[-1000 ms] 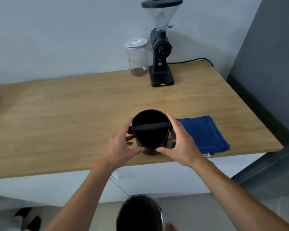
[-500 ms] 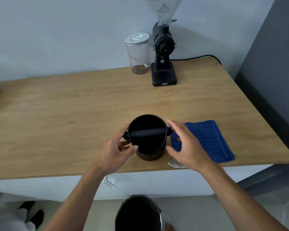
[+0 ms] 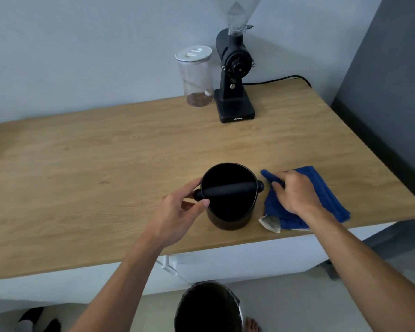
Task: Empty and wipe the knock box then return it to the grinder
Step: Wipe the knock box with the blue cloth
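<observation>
The black round knock box (image 3: 229, 212) with its bar across the top stands upright on the wooden counter (image 3: 106, 164) near the front edge. My left hand (image 3: 180, 212) grips its left rim, thumb over the edge. Just right of the box lies the blue cloth (image 3: 326, 197), and my right hand (image 3: 295, 191) pinches it, with its near-left corner bunched up. The black coffee grinder (image 3: 234, 75) stands at the back of the counter against the wall.
A clear jar (image 3: 197, 77) with a white lid stands left of the grinder. The grinder's black cable (image 3: 278, 79) runs right along the wall. A dark-lined bin (image 3: 207, 307) sits on the floor below the counter edge. A grey wall bounds the right side.
My right hand left the knock box, moved right and took hold of the blue cloth, lifting its corner. My left hand stays on the box, which now rests on the counter.
</observation>
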